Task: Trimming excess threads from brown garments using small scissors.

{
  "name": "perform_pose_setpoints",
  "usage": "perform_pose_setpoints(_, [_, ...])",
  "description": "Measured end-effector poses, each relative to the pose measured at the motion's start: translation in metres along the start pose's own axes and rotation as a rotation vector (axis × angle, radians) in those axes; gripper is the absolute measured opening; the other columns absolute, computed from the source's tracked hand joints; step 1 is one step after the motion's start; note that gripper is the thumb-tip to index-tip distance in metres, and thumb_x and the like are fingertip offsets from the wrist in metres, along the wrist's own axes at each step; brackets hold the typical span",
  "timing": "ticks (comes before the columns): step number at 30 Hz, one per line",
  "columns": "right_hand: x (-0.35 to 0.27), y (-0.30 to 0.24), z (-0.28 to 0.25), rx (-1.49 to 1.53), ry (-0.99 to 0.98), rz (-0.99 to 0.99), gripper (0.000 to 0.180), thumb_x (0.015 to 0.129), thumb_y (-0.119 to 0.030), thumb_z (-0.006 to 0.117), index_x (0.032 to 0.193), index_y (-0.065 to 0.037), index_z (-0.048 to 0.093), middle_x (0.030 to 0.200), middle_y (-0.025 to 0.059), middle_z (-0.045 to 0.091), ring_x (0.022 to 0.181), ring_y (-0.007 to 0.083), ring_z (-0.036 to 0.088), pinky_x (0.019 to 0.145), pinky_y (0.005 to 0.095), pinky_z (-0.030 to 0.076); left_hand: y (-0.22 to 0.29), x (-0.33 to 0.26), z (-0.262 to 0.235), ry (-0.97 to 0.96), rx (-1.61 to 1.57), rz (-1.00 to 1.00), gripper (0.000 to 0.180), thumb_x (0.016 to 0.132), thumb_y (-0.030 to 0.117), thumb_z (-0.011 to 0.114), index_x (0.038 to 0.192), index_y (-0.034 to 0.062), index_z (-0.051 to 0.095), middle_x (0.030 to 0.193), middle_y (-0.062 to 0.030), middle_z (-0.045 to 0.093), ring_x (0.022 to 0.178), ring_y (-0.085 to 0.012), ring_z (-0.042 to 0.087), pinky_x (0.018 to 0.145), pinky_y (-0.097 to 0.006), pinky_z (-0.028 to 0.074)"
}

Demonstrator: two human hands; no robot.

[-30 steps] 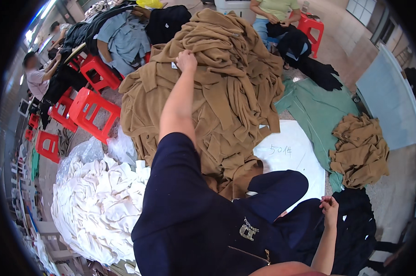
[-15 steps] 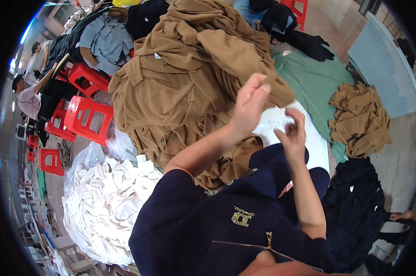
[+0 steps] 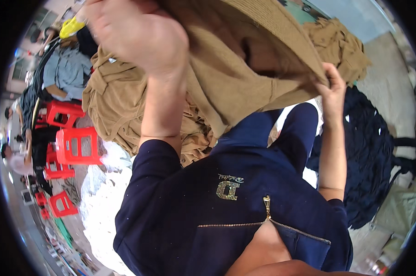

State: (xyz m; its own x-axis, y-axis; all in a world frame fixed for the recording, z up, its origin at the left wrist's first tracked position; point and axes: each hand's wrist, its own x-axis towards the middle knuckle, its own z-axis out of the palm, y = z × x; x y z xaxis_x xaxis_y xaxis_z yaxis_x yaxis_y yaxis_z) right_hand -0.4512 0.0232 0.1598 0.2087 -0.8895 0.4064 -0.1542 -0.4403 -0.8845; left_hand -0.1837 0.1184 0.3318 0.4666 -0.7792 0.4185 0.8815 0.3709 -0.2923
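Half a second back both hands worked low over the heap; now they are raised close to the camera with a tan knit garment [image 3: 245, 60] stretched between them, so it fills the upper middle of the view. A second ago only the left hand touched the heap, far out at arm's length. The left hand [image 3: 134, 34] is now large and blurred at the top, fingers curled and closed on the garment's left edge. The right hand [image 3: 330, 85] pinches the garment's ribbed hem at its right corner, thumb and fingers shut on the cloth.

The lifted garment hides much of the big tan pile [image 3: 116, 106] behind it, which shows only at left and below the arm. A second, smaller tan heap [image 3: 339, 43] peeks out at upper right, partly covered. The white fabric pile [image 3: 102, 207] is cut by the person's navy sleeve, and the dark navy pile [image 3: 369, 156] lies right of the right forearm. Red plastic stools [image 3: 74, 145] stand at left; people beyond them are too small to make out. The left hand's fingertips are lost in motion blur
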Motion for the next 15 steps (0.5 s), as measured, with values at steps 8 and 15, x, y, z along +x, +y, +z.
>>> perform_pose_setpoints(8, [-0.113, -0.096, -0.203, -0.050, 0.147, -0.208, 0.043, 0.070, -0.008, 0.062, 0.110, 0.007, 0.056, 0.107, 0.0124, 0.060, 0.105, 0.0193, 0.055, 0.096, 0.0280, 0.037, -0.018, 0.010, -0.005, -1.004, 1.349, 0.449, 0.022, 0.102, 0.014, 0.042, 0.111, 0.0012, 0.057, 0.101, -0.0055, 0.063, 0.096, -0.0128, 0.060, 0.084, -0.026, 0.048])
perform_pose_setpoints(15, [-0.167, -0.045, -0.184, -0.230, 0.321, 0.088, 0.048, 0.076, 0.003, 0.065, 0.123, 0.003, 0.055, 0.120, 0.0087, 0.057, 0.115, 0.0173, 0.052, 0.103, 0.0307, 0.035, -0.117, -0.066, -0.142, -0.732, 1.717, -0.213, 0.015, 0.094, 0.014, 0.050, 0.089, 0.0012, 0.057, 0.068, -0.0154, 0.059, 0.059, -0.0315, 0.057, 0.055, -0.040, 0.046])
